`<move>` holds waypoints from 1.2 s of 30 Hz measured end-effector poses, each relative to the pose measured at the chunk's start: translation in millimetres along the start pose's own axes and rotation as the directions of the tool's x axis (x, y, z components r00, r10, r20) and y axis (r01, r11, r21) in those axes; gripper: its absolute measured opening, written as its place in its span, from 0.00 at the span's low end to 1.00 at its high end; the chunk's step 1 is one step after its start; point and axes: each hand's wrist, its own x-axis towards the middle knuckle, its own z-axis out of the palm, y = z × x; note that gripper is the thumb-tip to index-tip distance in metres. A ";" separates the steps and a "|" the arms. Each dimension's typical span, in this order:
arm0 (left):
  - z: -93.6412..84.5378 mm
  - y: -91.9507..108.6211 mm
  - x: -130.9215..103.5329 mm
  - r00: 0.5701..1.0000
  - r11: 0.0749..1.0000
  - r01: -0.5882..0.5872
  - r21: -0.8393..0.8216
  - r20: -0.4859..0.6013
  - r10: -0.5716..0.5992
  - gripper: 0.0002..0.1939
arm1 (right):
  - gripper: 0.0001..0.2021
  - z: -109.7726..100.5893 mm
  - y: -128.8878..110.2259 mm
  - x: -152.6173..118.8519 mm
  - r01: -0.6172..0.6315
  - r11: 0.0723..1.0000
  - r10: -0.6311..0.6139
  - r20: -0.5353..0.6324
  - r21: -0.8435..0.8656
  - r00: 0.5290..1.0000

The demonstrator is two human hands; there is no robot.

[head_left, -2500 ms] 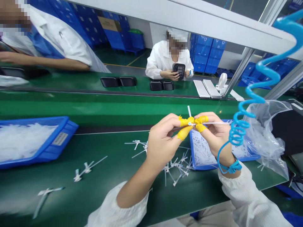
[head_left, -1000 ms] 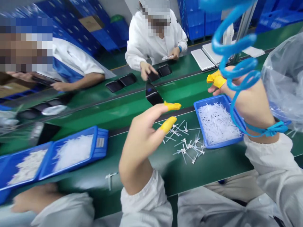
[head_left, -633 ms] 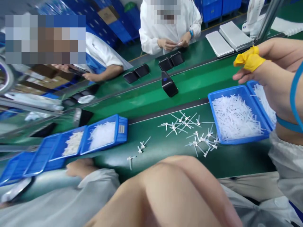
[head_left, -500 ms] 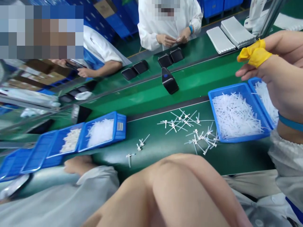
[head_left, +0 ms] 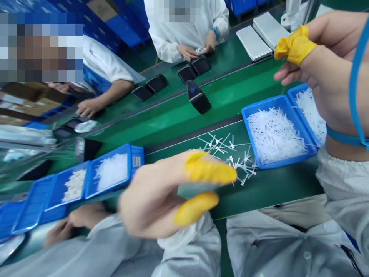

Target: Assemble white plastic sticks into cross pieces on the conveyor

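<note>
My left hand (head_left: 161, 192), slightly blurred, is over the green bench with yellow finger covers on thumb and index finger. Those two fingers are apart, with nothing visible between them. At the upper right, my right hand (head_left: 325, 57) is raised above the blue bins, its yellow-covered thumb and index finger pinched together. Whatever may be between those tips is hidden. A blue wrist strap (head_left: 343, 136) circles that wrist. Beyond my left fingertips lie loose white plastic ties with small heads (head_left: 243, 163). Below my right hand, a blue bin (head_left: 281, 166) holds many white strips (head_left: 276, 134).
Another blue bin (head_left: 298, 87) of strips adjoins on the right. Blue bins (head_left: 115, 188) of white parts line the left. A black case (head_left: 198, 98) lies on the green belt (head_left: 161, 119). A neighbour's grey sleeve (head_left: 115, 246) is close on the left; two people sit opposite.
My left hand has drawn back from the close foreground, showing its yellow finger covers, thumb and index apart. My right hand stays pinched. The whole view has shifted a little.
</note>
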 end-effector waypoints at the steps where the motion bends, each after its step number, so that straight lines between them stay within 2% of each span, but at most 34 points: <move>1: 3.5 -2.8 13.0 0.994 1.000 -0.010 -0.014 0.110 0.011 0.22 | 0.11 -1.9 0.4 0.6 0.015 1.000 -0.015 0.013 -0.001 1.000; 3: 17.9 -13.7 40.7 0.945 1.000 0.025 0.010 0.325 -0.027 0.24 | 0.14 -9.0 2.1 1.8 0.053 0.999 -0.053 -0.001 0.000 0.999; 5: 39.0 -30.6 66.9 0.859 0.981 0.131 0.142 0.478 -0.184 0.24 | 0.14 -20.8 2.9 3.0 0.083 0.996 -0.084 -0.041 -0.019 0.996; 7: 60.7 -49.0 87.5 0.769 0.929 0.234 0.287 0.531 -0.357 0.24 | 0.13 -37.4 1.9 4.5 0.075 0.995 -0.079 -0.058 -0.071 0.995; 9: 77.0 -64.0 100.1 0.690 0.892 0.287 0.349 0.572 -0.445 0.24 | 0.10 -57.9 1.6 6.6 0.034 0.987 -0.038 -0.022 -0.156 0.999; 11: 84.9 -73.2 105.1 0.647 0.897 0.304 0.322 0.621 -0.442 0.27 | 0.09 -79.3 6.0 10.0 -0.024 0.969 0.037 0.048 -0.248 0.998; 13: 85.3 -76.7 105.4 0.622 0.913 0.306 0.270 0.670 -0.406 0.29 | 0.09 -97.7 16.6 14.7 -0.088 0.940 0.129 0.105 -0.330 0.986; 16: 80.7 -74.0 104.1 0.603 0.931 0.297 0.210 0.715 -0.353 0.25 | 0.08 -111.3 37.1 22.1 -0.197 0.867 0.295 0.153 -0.458 0.943; 18: 79.3 -70.1 104.9 0.603 0.942 0.278 0.187 0.729 -0.323 0.19 | 0.10 -108.7 45.2 25.6 -0.218 0.816 0.382 0.217 -0.536 0.898; 21: 79.8 -65.3 107.4 0.606 0.955 0.224 0.195 0.739 -0.294 0.14 | 0.14 -93.1 45.2 28.1 -0.146 0.767 0.443 0.351 -0.625 0.825; 23: 78.7 -63.4 107.8 0.624 0.957 0.197 0.214 0.726 -0.291 0.13 | 0.18 -81.7 43.5 29.0 -0.133 0.728 0.479 0.360 -0.673 0.801; 24: 77.0 -62.6 107.2 0.639 0.956 0.191 0.221 0.712 -0.292 0.13 | 0.20 -77.4 44.0 29.6 -0.145 0.704 0.493 0.332 -0.695 0.804; 27: 67.9 -59.9 103.3 0.696 0.954 0.196 0.226 0.654 -0.298 0.13 | 0.22 -73.3 53.5 31.6 -0.193 0.645 0.498 0.215 -0.740 0.840; 29: 60.6 -57.7 100.2 0.725 0.952 0.203 0.228 0.618 -0.303 0.12 | 0.21 -76.3 63.6 32.7 -0.206 0.617 0.508 0.184 -0.760 0.842; 31: 54.1 -55.3 97.6 0.766 0.949 0.200 0.244 0.564 -0.307 0.12 | 0.15 -80.4 74.1 33.7 -0.203 0.578 0.553 0.197 -0.791 0.810; 34: 46.8 -50.7 94.1 0.855 0.943 0.165 0.288 0.435 -0.282 0.10 | 0.03 -82.9 89.8 35.7 -0.169 0.543 0.607 0.246 -0.823 0.755; 36: 43.3 -45.9 91.1 0.905 0.944 0.146 0.297 0.344 -0.249 0.10 | 0.06 -82.2 101.6 37.5 -0.158 0.552 0.599 0.257 -0.819 0.759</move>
